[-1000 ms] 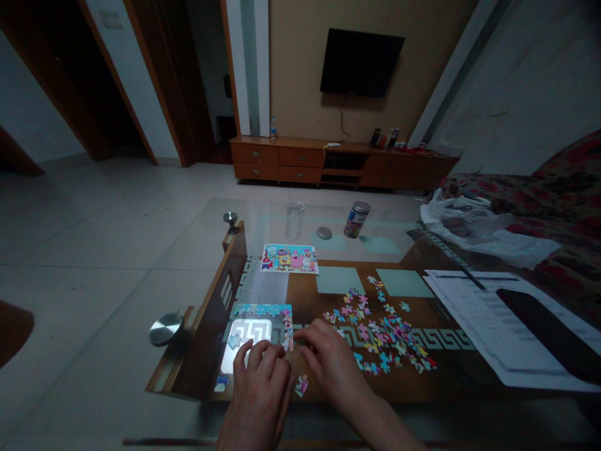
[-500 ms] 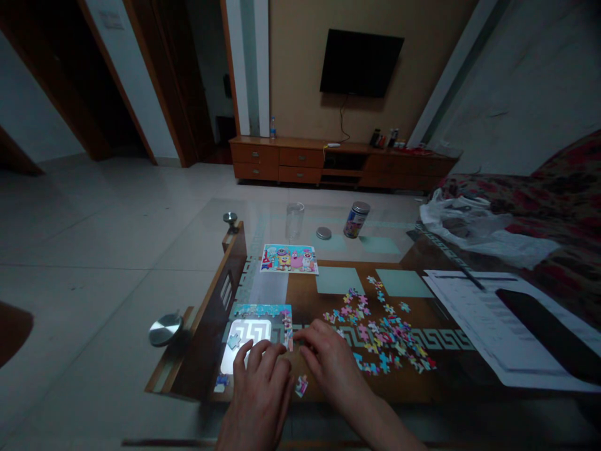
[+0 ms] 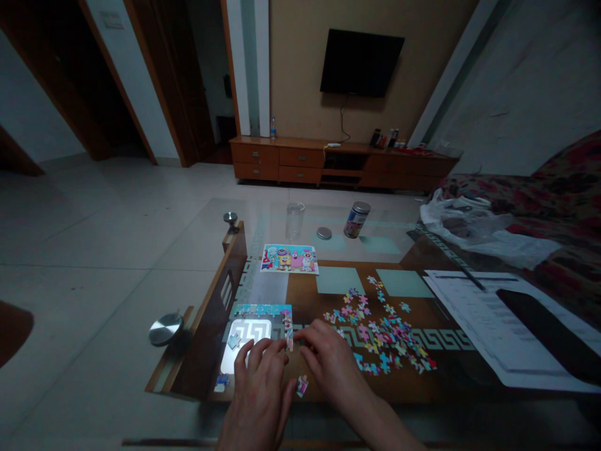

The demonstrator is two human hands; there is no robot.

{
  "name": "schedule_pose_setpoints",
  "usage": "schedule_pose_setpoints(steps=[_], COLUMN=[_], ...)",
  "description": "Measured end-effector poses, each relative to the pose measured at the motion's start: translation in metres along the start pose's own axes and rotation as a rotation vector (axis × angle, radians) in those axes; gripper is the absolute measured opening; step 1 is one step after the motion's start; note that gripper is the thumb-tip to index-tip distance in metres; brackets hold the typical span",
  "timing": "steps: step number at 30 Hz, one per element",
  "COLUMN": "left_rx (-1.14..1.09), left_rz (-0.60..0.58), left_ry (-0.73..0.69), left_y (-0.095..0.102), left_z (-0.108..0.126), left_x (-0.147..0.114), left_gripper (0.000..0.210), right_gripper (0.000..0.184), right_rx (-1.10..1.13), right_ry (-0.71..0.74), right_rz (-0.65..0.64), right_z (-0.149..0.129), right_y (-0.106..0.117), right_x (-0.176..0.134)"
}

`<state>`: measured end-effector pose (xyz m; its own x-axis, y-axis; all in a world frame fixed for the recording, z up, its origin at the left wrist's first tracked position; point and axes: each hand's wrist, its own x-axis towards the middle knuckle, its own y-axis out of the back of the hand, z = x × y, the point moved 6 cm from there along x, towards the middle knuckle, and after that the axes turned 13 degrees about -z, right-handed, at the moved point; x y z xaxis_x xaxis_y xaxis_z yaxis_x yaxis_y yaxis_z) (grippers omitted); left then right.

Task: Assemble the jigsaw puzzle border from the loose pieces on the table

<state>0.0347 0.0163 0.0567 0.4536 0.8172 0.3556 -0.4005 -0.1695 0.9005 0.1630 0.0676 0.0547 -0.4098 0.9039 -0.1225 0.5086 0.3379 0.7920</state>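
A partly joined jigsaw border, with a blue top edge (image 3: 263, 310) and a pink-and-white right edge (image 3: 287, 326), lies on the glass table. My left hand (image 3: 260, 388) rests palm down below it, fingers bent and slightly apart, fingertips by the lower end of the right edge. From the other side my right hand (image 3: 328, 360) reaches in, index fingertip beside that end and thumb held apart from it. No piece shows in either hand. One loose puzzle piece (image 3: 302, 386) lies between the hands. A pale blue piece (image 3: 233, 341) sits inside the border, and a dark blue piece (image 3: 222, 380) lies lower left.
Many loose puzzle pieces (image 3: 389, 335) spread to the right. Behind are a cartoon picture card (image 3: 290, 259), a clear jar (image 3: 295, 220), a metal lid (image 3: 323, 233) and a printed can (image 3: 357, 219). Papers (image 3: 479, 332) and a black phone (image 3: 547, 332) lie at right.
My left thumb has moved out from the fingers, and the left fingertips have shifted slightly. My right hand has barely moved. The loose pieces lie as before.
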Motion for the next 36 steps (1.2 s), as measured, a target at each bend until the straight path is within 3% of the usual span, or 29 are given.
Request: schedule_pose_setpoints(steps=[18,29,36], left_rx=[-0.037,-0.003,-0.117], left_rz=[0.02,0.053,0.027], left_ry=[-0.011,-0.004,-0.03], left_y=[0.0008,0.0049,0.0067], left_z=[-0.0023,-0.0018,-0.0036], left_x=[-0.0015,-0.0019,-0.0025], left_gripper=[0.023,0.035,0.037], right_gripper=[0.026,0.028,0.033], right_rx=[-0.022,0.011,0.054], right_ry=[-0.005,0.006,0.028], right_rz=[0.004,0.012,-0.03], right_z=[-0.0001,-0.0008,-0.0034], right_y=[0.0002,0.0065,0.0027], right_x=[0.0009,-0.0035,-0.0049])
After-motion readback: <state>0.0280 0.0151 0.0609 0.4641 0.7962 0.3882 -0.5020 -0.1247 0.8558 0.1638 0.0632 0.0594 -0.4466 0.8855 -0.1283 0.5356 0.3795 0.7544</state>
